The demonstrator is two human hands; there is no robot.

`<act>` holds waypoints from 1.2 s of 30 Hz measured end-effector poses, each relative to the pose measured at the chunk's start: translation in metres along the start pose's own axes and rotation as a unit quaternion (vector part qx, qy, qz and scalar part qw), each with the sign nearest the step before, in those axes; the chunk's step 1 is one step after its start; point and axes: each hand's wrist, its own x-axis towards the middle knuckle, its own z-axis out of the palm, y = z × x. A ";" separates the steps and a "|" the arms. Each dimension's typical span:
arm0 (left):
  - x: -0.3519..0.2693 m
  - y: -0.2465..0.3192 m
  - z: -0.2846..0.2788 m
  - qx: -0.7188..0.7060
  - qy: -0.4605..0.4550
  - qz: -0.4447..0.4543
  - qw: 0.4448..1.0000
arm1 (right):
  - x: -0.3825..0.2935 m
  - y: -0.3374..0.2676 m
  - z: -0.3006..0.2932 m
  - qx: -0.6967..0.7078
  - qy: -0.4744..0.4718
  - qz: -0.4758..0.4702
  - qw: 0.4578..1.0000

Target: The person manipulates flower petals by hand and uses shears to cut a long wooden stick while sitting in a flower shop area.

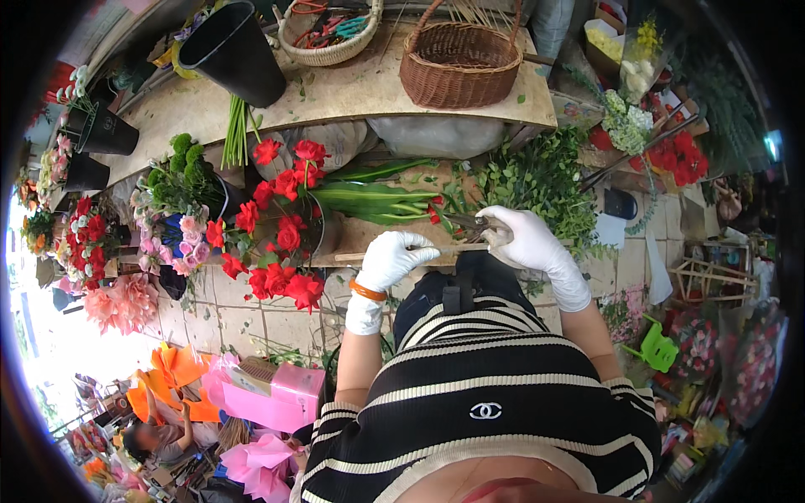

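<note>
Both of my hands wear white gloves, and an orange bangle circles my left wrist. My left hand (394, 256) pinches thumb and finger together on what looks like the end of a thin pale strip (462, 248). This strip seems to run across to my right hand (521, 234), which closes around the ends of a bundle of dark stems (470, 227). Long green leaves (380, 200) point left from near the stems, with small red buds (434, 210) beside them. My right fingers hide part of the stems and the strip.
Red roses (289, 236) stand in a bucket left of my hands. Leafy green branches (538, 188) lie at the right. On the bench behind are a wicker basket (462, 69), a tool basket (330, 34) and a black bucket (236, 53). Another person (160, 437) sits lower left.
</note>
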 end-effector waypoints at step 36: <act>0.058 0.066 0.014 -0.700 0.098 0.033 0.707 | 0.055 -0.038 0.025 0.381 0.215 -0.092 0.895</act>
